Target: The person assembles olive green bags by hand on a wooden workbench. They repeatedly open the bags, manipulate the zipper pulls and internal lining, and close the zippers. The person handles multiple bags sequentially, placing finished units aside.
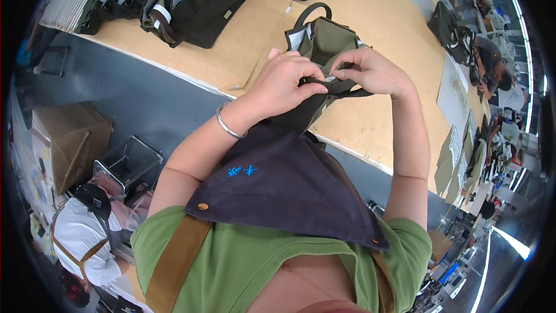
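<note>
A dark olive fabric bag (333,39) stands on the table's near edge, its mouth open toward me and a loop handle standing up at the far side. My left hand (292,75) pinches the near rim of the bag between thumb and fingers. Close beside it, my right hand (368,71) is closed on the same rim, fingertips together. A small pale piece, perhaps a label or lining edge, shows between the two hands. The bag's near side hangs down in front of my dark apron (278,179).
Several finished-looking dark bags (200,8) are heaped at the far left of the tan table (243,52). A cardboard box (72,139) and a metal-framed stool (130,162) stand at left. One person (87,237) sits lower left, another (495,69) works at far right.
</note>
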`<control>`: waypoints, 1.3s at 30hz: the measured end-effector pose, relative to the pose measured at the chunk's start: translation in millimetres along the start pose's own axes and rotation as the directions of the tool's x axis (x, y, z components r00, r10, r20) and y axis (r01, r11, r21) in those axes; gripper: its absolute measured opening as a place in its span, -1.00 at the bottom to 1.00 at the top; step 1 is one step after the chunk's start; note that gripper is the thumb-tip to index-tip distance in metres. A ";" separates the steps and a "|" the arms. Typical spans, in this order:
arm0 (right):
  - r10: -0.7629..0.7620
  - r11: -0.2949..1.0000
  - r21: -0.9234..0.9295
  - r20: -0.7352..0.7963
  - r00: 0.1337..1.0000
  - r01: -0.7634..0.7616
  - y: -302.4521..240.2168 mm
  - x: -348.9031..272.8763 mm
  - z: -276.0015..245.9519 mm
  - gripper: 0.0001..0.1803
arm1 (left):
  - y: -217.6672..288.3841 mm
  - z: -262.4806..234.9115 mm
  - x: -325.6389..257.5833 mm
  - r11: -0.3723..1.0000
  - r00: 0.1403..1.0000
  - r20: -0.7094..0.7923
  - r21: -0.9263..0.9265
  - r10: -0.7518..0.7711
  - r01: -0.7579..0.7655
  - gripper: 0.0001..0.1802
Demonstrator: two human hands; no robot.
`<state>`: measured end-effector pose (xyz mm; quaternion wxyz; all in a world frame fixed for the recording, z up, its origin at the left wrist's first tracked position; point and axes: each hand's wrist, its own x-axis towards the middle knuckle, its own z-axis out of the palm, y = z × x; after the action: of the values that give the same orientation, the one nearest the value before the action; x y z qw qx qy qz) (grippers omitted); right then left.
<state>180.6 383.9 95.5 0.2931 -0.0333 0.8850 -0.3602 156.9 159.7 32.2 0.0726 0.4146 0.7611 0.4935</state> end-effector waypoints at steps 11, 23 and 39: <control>-0.158 0.987 0.007 0.057 0.986 0.158 -5.2 9.4 -4.3 -0.83 | -5.3 0.5 -1.9 0.996 0.996 -0.031 0.010 -0.086 0.087 -0.84; -0.169 0.979 -0.101 0.079 0.982 0.177 -18.2 11.1 -7.9 -0.81 | -2.2 2.0 -3.8 0.980 0.979 -0.037 0.017 -0.198 0.199 -0.82; -0.186 0.983 0.022 0.088 0.979 0.184 -5.0 17.6 -0.8 -0.82 | 1.0 3.0 -6.3 0.959 0.957 -0.062 -0.016 -0.285 0.284 -0.84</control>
<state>164.9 376.0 90.5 0.2981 -0.1296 0.8615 -0.3902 163.2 157.5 29.6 0.1201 0.2845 0.8130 0.4937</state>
